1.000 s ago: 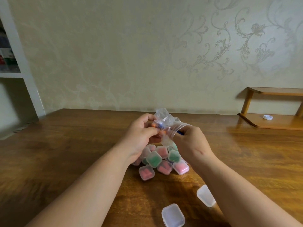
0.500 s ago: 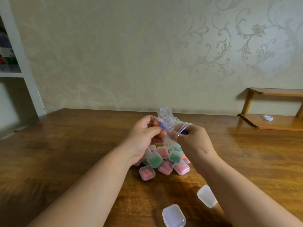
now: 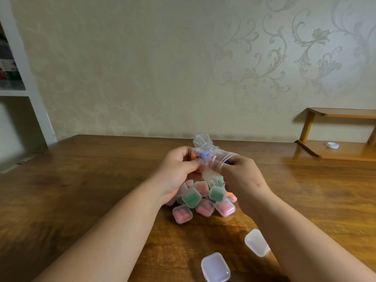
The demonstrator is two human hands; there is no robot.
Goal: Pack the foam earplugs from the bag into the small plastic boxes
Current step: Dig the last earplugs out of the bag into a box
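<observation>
Clear bag [image 3: 205,151], blue and orange earplugs [image 3: 202,155], pink and green boxes [image 3: 200,202], brown table [image 3: 101,180].

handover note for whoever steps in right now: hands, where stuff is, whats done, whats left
Left hand pinches the clear bag, held up above the table. Right hand grips the bag's stretched mouth.
Orange and blue earplugs show inside the bag.
Done: a pile of filled boxes, pink and green, lies below the hands.
Left: two empty boxes sit nearer the person, not yet filled. Earplugs remain in the bag.
</observation>
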